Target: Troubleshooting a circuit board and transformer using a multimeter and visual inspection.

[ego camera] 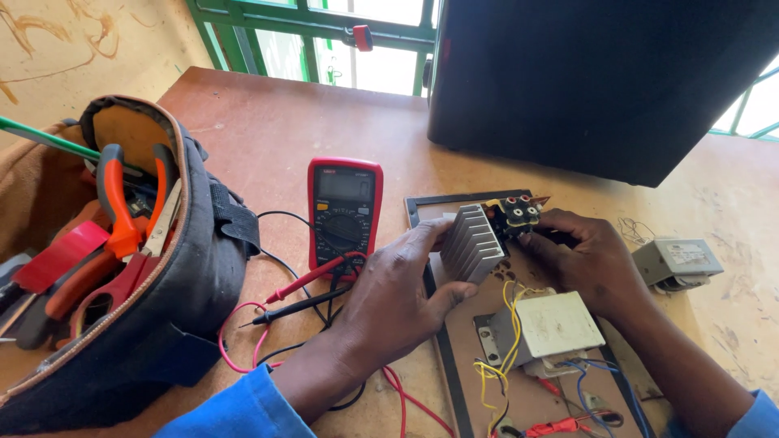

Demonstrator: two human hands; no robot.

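Silver finned heatsink [473,242] w/ black jack board, both hands gripping

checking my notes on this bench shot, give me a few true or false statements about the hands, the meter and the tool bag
1. The left hand grips the ribbed silver metal heatsink. True.
2. The red handheld multimeter lies inside the dark fabric tool bag. False: it lies on the brown wooden table, right of the bag.
3. The right hand touches the black connector block with red and white sockets. True.
4. The grey boxed transformer sits between the hands. False: it lies apart, right of the right hand.
5. Orange-handled pliers stick out of the bag. True.
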